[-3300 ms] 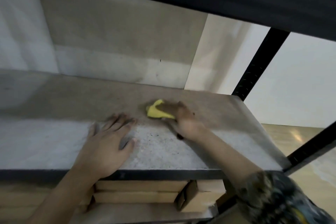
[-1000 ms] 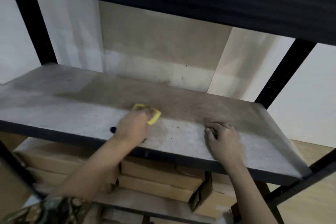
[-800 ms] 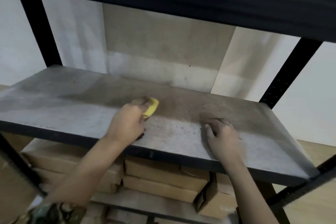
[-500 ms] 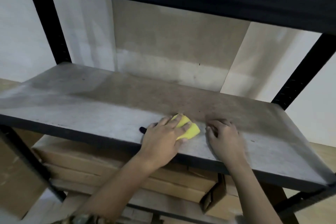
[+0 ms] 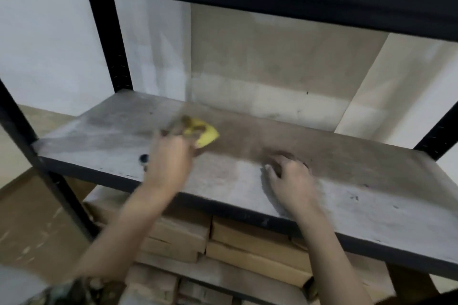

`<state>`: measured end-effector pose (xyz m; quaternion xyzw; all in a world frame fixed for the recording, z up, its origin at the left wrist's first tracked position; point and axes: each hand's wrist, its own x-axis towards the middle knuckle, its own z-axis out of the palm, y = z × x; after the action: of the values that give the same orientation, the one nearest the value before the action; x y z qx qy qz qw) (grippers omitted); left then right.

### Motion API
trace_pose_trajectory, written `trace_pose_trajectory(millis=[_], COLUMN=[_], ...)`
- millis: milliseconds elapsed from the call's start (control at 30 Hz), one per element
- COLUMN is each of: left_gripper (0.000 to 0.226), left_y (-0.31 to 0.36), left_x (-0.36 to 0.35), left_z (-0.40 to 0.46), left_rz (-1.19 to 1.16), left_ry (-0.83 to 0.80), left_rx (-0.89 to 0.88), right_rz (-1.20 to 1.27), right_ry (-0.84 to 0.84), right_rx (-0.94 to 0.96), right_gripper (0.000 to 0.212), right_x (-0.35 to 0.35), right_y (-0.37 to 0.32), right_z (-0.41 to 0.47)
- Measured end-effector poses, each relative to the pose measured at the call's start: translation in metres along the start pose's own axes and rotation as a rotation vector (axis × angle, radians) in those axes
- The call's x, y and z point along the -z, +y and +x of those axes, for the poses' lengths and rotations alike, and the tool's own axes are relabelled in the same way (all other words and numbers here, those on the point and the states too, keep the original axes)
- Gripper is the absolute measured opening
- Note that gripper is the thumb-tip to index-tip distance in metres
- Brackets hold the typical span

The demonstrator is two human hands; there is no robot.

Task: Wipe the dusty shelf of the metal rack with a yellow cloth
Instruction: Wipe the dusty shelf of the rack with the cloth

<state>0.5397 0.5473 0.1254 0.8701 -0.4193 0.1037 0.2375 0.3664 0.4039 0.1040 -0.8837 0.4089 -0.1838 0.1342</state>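
The yellow cloth (image 5: pixel 206 135) lies on the shelf (image 5: pixel 247 173) under the blurred left hand (image 5: pixel 171 158), whose fingers press it down. The right hand (image 5: pixel 290 181) rests open, palm down, to its right.

A storeroom or stock area, judging by its fittings. A black metal rack (image 5: pixel 106 39) with punched uprights stands against plain white walls (image 5: pixel 49 39), its grey shelf (image 5: pixel 371 181) filmed with dust and carrying no goods. Flat cardboard boxes (image 5: pixel 247 242) lie stacked on the tier below, some with worn, scuffed faces. A bare sheet of brown board (image 5: pixel 272 57) leans against the wall behind the rack. The floor (image 5: pixel 29 218) beside it is brown and marked with pale scuffs. No furniture or decoration shows.
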Motion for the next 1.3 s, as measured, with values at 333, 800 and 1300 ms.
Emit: trace_pose_trajectory(millis=[333,800,1300], left_gripper=[0.047,0.041,0.037], left_y=[0.009,-0.057,-0.194], left_x=[-0.025,-0.004,0.015], left_z=[-0.017,0.007,0.036], left_rz=[0.017,-0.063,0.118], left_ry=[-0.293,-0.136,-0.066], left_rx=[-0.295,-0.054,0.220], right_rz=[0.031,-0.041,0.041], right_ry=[0.061,-0.064,-0.080], right_rx=[-0.132,0.124,0.064], right_gripper=[0.035,0.038,0.043], right_x=[-0.007,-0.033,-0.045], right_y=[-0.020,-0.087,-0.082], right_z=[-0.007,0.010,0.015])
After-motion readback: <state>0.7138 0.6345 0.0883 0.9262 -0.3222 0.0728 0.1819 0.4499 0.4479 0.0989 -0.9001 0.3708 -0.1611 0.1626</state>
